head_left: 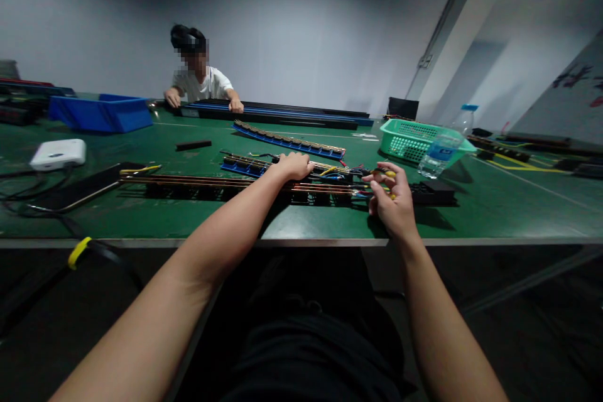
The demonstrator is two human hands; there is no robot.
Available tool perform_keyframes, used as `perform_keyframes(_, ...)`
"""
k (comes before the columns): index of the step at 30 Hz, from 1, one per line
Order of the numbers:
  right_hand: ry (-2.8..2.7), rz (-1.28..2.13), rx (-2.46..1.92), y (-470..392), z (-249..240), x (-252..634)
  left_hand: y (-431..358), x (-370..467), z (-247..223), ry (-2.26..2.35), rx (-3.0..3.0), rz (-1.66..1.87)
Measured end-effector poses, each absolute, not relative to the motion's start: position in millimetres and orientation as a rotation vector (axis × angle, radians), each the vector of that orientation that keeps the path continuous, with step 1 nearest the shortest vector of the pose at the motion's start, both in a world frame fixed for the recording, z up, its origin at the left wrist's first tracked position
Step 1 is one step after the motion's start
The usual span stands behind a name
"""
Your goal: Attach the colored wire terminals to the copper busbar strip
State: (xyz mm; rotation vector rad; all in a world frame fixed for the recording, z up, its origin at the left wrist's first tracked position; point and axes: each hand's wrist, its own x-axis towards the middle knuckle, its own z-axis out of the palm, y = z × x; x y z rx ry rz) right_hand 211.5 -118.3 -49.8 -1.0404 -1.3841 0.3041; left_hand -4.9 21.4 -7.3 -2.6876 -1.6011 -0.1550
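Note:
My left hand (294, 166) lies over the middle of a blue-and-black strip with copper-coloured bars (245, 164), its fingers curled down onto it. Closed around yellow-handled pliers (387, 173), my right hand (394, 198) is at the strip's right end, beside a bundle of coloured wires (360, 171). The pliers' jaws are hard to make out among the wires. Nearer to me, a long black rail with copper-coloured bars (202, 183) runs across the table below both hands. Another blue strip with similar bars (289, 138) lies farther back.
A green basket (407, 132) and a water bottle (440, 151) stand at right on the green table (301, 226). At left are a blue bin (106, 113), a white box (59, 154) and black cables. Across the table, a person (202, 81) has both hands at long black-and-blue rails (282, 113).

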Motion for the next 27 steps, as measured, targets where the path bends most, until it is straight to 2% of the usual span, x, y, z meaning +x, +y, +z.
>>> perform_keyframes(6,-1.300,0.505,-1.014,-117.3,-46.5,212.5,14.9,-4.5,-2.6,-1.611,-2.694,-0.134)
perform_keyframes(21,-1.694,0.003,-1.318,-123.4,-48.7,209.5,13.0,-3.9,-1.1,-1.623,-2.661,-0.103)
perform_keyframes(27,-1.650,0.161,-1.262,-123.1,-49.2,210.6,13.5,-4.0,-1.2,-1.632,-2.665,-0.103)
